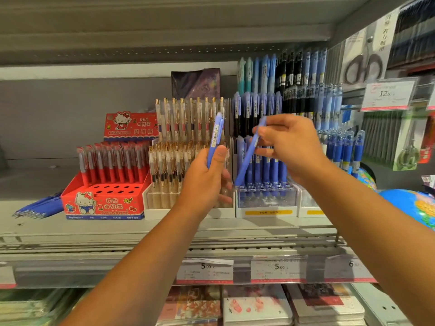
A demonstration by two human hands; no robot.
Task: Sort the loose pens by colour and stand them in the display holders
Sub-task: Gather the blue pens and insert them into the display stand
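Observation:
My left hand (206,178) grips a periwinkle-blue pen (215,137) upright, in front of the clear-and-gold pen holder (162,198). My right hand (290,147) pinches a second blue pen (249,156) near its top; it slants down-left, its tip reaching the front row of the clear holder of blue pens (267,200). A pile of loose blue pens (38,209) lies flat on the shelf at the far left. A red cartoon-cat box (103,204) holds red pens, with several empty holes in front.
Taller tiers of teal, blue and black pens (282,74) stand behind. Another blue-pen holder (343,151) sits at right, beside a globe (412,203). Price tags (277,269) line the shelf edge; notebooks (256,304) lie on the shelf below. Packaged scissors (363,64) hang upper right.

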